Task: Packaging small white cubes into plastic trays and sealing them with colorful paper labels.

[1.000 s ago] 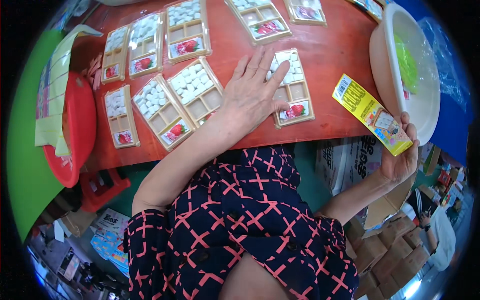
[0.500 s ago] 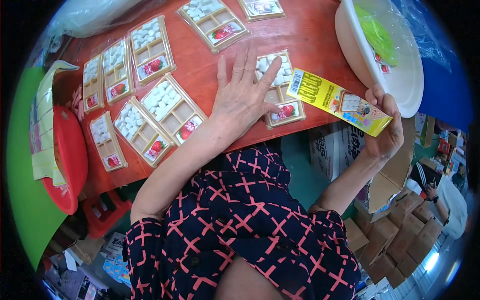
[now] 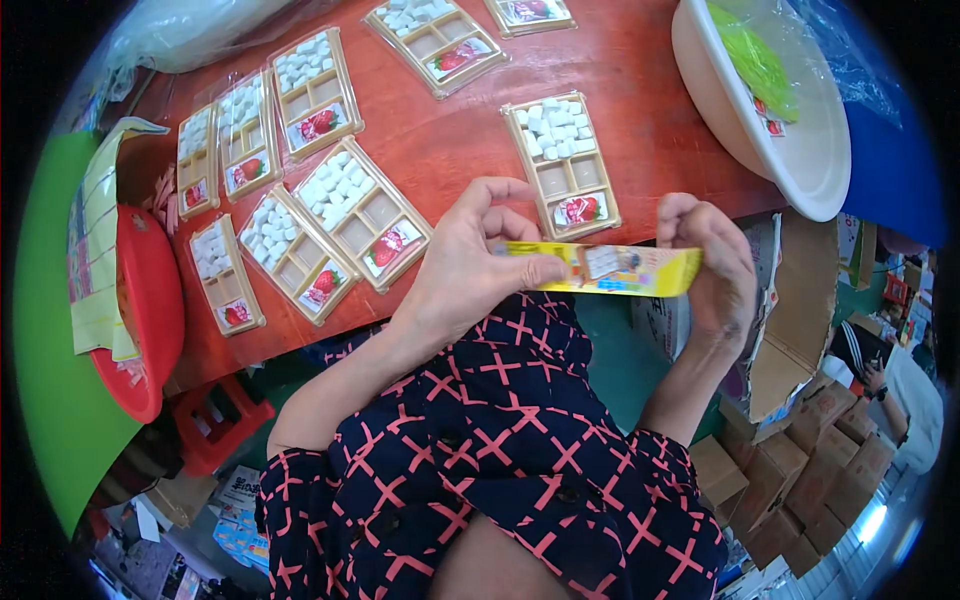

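A yellow printed card sleeve [image 3: 630,268], slightly blurred, spans the gap between my hands just off the table's near edge. My left hand [image 3: 470,255] pinches its left end, thumb on the front. At the other end my right hand [image 3: 715,265] is closed, its fingers curled up and the sleeve's end against the palm. Just beyond the sleeve lies a tan compartment tray [image 3: 552,180] holding white marshmallow-like pieces and a strawberry-picture packet, with two middle compartments bare. Neither hand touches this tray.
Several similar filled trays [image 3: 362,212] lie on the red table [image 3: 450,130], mostly to the left. A white basin [image 3: 735,130] with a green packet stands at right. A red basin [image 3: 150,310] with yellow sheets is at left. Cardboard boxes [image 3: 770,480] are stacked lower right.
My left hand has left the tray and come back to grip the sleeve's left end. My right hand has moved left with the sleeve, which now lies nearly level.
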Tool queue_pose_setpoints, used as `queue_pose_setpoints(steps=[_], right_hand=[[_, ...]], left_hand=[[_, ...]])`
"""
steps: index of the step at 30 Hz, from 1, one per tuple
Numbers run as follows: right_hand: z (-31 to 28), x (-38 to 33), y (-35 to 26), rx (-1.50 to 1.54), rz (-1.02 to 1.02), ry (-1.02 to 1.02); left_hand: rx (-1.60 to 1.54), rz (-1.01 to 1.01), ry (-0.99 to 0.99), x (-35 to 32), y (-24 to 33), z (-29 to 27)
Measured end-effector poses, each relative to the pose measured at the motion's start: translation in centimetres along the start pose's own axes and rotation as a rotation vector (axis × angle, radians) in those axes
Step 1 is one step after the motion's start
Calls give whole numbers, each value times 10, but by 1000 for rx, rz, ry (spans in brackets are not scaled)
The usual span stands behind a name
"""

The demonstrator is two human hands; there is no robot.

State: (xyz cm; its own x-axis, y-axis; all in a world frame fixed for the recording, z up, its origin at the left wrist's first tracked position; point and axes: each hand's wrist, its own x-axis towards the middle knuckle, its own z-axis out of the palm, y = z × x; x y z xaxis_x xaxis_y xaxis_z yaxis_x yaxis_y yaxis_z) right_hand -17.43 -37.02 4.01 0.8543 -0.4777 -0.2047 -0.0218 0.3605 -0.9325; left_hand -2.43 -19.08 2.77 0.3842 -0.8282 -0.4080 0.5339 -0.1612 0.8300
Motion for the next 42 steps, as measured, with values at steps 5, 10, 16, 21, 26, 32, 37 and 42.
queue_pose_setpoints(steps=[5, 10, 16, 21, 26, 32, 37, 42], right_hand=[[0, 17, 17, -234, 55, 177], [7, 46, 24, -799, 65, 292], [4, 71, 32, -1000, 7, 301], [2, 81, 36, -1044, 7, 275], [12, 85, 33, -1173, 21, 279], [17, 87, 30, -1325, -12, 278], [15, 92, 27, -1319, -71, 252], [15, 100, 24, -1288, -12, 218]], left_hand=[[203, 79, 226, 17, -9, -2], [375, 179, 340, 35, -15, -10], [521, 250, 409, 53, -15, -14], [640, 257, 418, 58, -15, -14], [765, 239, 415, 54, -11, -6], [803, 180, 403, 53, -11, -3], [831, 164, 426, 56, -11, -3], [761, 115, 444, 57, -8, -1]])
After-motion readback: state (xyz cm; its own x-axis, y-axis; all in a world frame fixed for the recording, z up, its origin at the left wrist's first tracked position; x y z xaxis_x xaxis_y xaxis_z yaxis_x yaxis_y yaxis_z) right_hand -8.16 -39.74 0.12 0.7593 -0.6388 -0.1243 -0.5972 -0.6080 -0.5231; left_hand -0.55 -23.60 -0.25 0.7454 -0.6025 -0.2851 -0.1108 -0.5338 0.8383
